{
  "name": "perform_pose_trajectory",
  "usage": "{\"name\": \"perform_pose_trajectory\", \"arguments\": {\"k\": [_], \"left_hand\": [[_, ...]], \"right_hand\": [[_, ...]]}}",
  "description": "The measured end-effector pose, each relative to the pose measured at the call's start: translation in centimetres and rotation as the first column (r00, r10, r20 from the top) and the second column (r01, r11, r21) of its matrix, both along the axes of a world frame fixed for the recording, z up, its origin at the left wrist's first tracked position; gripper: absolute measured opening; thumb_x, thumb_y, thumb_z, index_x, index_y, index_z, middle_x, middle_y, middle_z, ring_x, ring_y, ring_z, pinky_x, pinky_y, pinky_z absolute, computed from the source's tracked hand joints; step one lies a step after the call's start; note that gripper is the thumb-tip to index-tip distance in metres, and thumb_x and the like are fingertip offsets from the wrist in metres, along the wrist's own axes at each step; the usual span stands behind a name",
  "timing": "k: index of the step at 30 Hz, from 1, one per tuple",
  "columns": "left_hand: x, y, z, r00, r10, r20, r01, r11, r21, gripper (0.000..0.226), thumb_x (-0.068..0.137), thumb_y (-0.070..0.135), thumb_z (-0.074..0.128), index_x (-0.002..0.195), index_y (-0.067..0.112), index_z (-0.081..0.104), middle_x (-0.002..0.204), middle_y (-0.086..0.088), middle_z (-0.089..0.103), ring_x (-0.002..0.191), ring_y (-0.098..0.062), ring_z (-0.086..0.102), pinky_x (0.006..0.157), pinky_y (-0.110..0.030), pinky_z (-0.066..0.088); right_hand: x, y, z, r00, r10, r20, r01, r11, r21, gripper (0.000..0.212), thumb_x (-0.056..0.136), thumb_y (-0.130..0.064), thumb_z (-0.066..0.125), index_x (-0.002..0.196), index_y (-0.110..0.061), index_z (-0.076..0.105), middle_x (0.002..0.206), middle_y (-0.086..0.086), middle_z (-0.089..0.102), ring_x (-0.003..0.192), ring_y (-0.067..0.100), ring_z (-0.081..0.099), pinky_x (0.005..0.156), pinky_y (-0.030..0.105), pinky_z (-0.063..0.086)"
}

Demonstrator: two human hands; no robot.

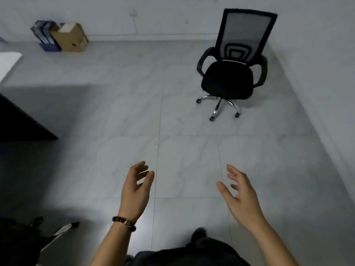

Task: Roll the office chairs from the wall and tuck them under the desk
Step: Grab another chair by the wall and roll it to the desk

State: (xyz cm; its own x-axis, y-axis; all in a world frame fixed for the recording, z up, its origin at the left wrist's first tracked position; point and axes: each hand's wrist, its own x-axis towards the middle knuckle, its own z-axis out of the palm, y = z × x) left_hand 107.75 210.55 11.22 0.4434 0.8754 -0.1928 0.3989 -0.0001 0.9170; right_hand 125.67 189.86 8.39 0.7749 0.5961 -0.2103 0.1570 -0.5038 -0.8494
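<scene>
A black office chair (228,79) with a mesh back, armrests and a chrome wheeled base stands at the far right, close to the wall corner, its seat facing me. A dark desk corner (21,123) juts in from the left edge. My left hand (137,189), with a beaded bracelet on the wrist, and my right hand (240,194) are both raised in front of me over the tiled floor, fingers spread, holding nothing. Both hands are well short of the chair. Part of another chair's base (61,230) shows at the bottom left.
A cardboard box (72,38) and a blue file holder (45,36) sit against the far wall at the left. A white surface (7,61) pokes in at the left edge. Pale floor tiles (172,150) stretch between me and the chair. A wall runs along the right side.
</scene>
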Motion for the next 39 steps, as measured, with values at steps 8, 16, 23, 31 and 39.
{"name": "perform_pose_trajectory", "arguments": {"k": [8,16,23,31,39], "left_hand": [[20.4,-2.1,3.3,0.979,-0.204,0.014,0.203,0.977,0.059,0.031,0.091,0.024,0.060,0.121,0.026,0.054,0.115,0.014,0.062,0.101,0.006,0.058,0.070,-0.005,0.045],[40.7,-1.5,-3.1,0.945,-0.319,-0.071,0.320,0.947,0.003,0.028,0.091,0.023,0.059,0.118,0.027,0.053,0.114,0.014,0.062,0.100,0.008,0.057,0.067,-0.005,0.045],[66.1,0.6,-0.5,0.883,-0.466,-0.060,0.463,0.885,-0.048,0.030,0.093,0.025,0.056,0.122,0.023,0.051,0.114,0.009,0.060,0.102,-0.001,0.057,0.072,-0.012,0.043],[90.5,2.7,0.2,0.822,-0.561,-0.096,0.561,0.827,-0.031,0.034,0.091,0.019,0.058,0.124,0.020,0.050,0.109,0.007,0.062,0.097,-0.003,0.060,0.069,-0.010,0.047],[112.5,6.1,0.2,0.908,-0.385,-0.164,0.386,0.922,-0.030,0.039,0.090,0.021,0.059,0.128,0.017,0.048,0.114,0.002,0.061,0.102,-0.008,0.058,0.093,-0.036,0.049]], "right_hand": [[17.6,-4.2,2.7,0.988,-0.146,0.043,0.144,0.989,0.043,0.052,0.095,-0.036,0.055,0.144,-0.031,0.041,0.137,-0.014,0.045,0.122,-0.002,0.048,0.098,0.022,0.041],[35.3,-6.2,-2.5,0.950,-0.312,0.004,0.312,0.949,-0.050,0.047,0.096,-0.031,0.057,0.141,-0.028,0.045,0.138,-0.008,0.048,0.120,0.005,0.050,0.101,0.033,0.046],[56.6,-7.2,1.8,0.890,-0.445,0.100,0.453,0.887,-0.086,0.052,0.093,-0.034,0.059,0.142,-0.025,0.043,0.136,-0.008,0.050,0.117,0.007,0.053,0.095,0.030,0.047],[78.1,-6.4,1.3,0.816,-0.575,0.057,0.575,0.818,0.013,0.055,0.090,-0.034,0.061,0.141,-0.020,0.044,0.133,-0.007,0.053,0.117,0.008,0.054,0.084,0.014,0.041],[107.4,-0.8,-0.3,0.918,-0.396,0.027,0.396,0.918,0.022,0.050,0.094,-0.032,0.060,0.140,-0.029,0.043,0.138,-0.002,0.049,0.116,0.006,0.050,0.094,0.026,0.042]]}}
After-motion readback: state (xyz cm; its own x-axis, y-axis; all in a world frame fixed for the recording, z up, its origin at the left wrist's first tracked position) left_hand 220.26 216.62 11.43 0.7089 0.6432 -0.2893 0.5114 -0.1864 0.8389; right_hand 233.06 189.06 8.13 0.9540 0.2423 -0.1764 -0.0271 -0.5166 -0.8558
